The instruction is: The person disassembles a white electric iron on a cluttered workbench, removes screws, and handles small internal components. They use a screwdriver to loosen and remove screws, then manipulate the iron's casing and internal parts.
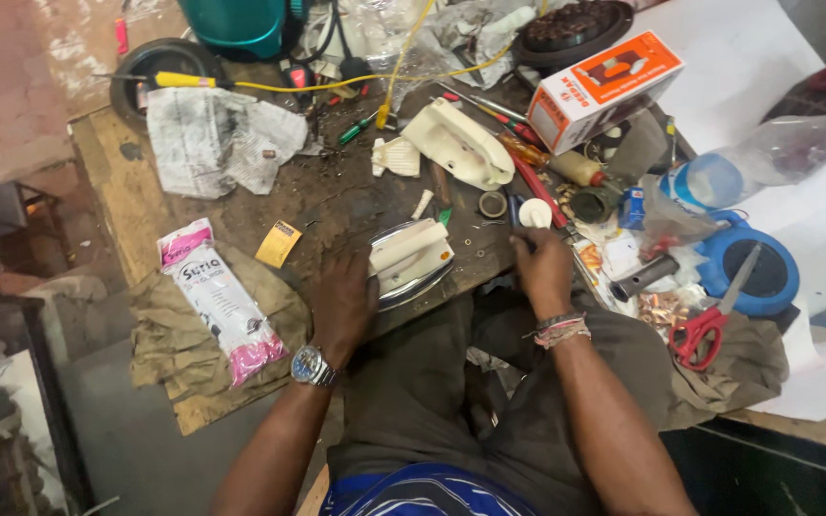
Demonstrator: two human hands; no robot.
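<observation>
Left hand (341, 304) flat, steadying iron soleplate (411, 263); right hand (542, 269) pinching small white part (534, 213).

A cream-and-chrome iron (411, 260) lies flat at the desk's near edge, soleplate down. A small white cap (534, 213) sits just right of it.

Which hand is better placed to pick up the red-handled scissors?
Probably the right hand. The scissors lie on the cloth at its own side, with no reach across the body. The left hand rests against the iron base, farther away.
</observation>
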